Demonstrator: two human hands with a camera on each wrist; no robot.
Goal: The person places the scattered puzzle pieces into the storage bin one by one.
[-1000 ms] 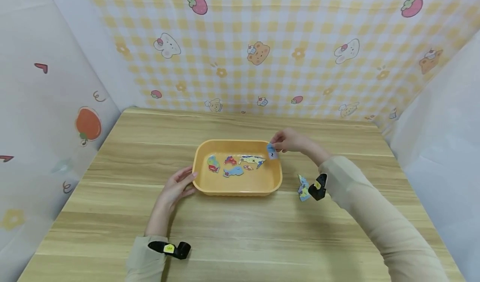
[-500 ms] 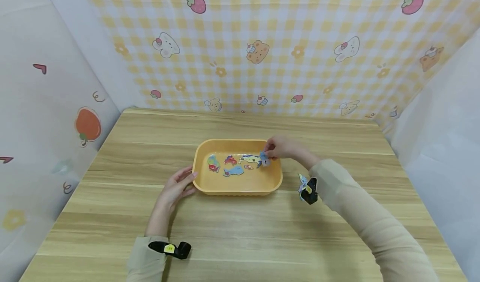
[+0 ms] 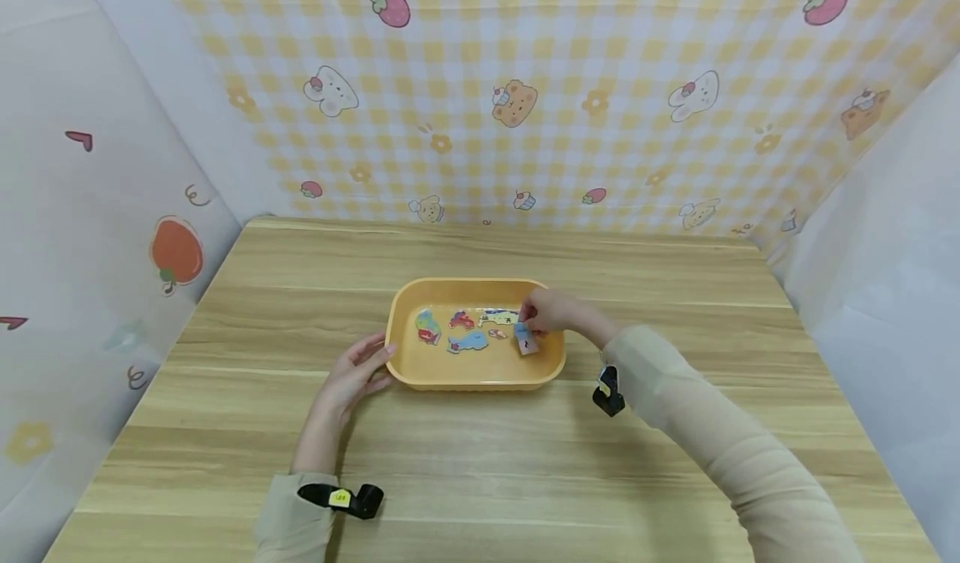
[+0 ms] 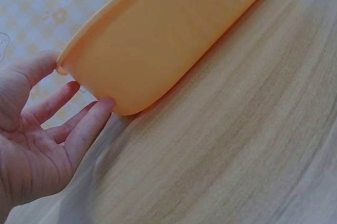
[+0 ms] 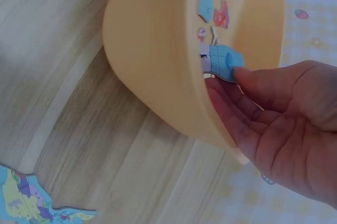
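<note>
A yellow plastic tray (image 3: 450,373) stands on the wooden table. My left hand (image 3: 360,370) holds its left end, thumb over the rim and fingers against the outer wall, as the left wrist view shows. Over the tray's right end, my right hand (image 3: 549,309) pinches a light-blue puzzle piece (image 5: 224,62) with a small dark figure on its pale part, between thumb and fingers. Several map-like pieces lie in the tray: a green-and-red one (image 3: 427,327), a red one (image 3: 461,320), a blue one (image 3: 468,341), a small one (image 3: 497,334) and a yellowish one (image 3: 497,317) partly hidden.
Right of the tray, a colourful map puzzle piece (image 5: 23,197) lies on the table (image 3: 480,471), mostly hidden by the right wrist camera (image 3: 608,391) in the head view. A checked cloth (image 3: 420,146) hangs behind the table, with pale sheets at both sides.
My right hand has moved left and toward me from the tray's far right corner, bringing the blue puzzle piece low inside the tray. My left hand has stayed on the tray's left end.
</note>
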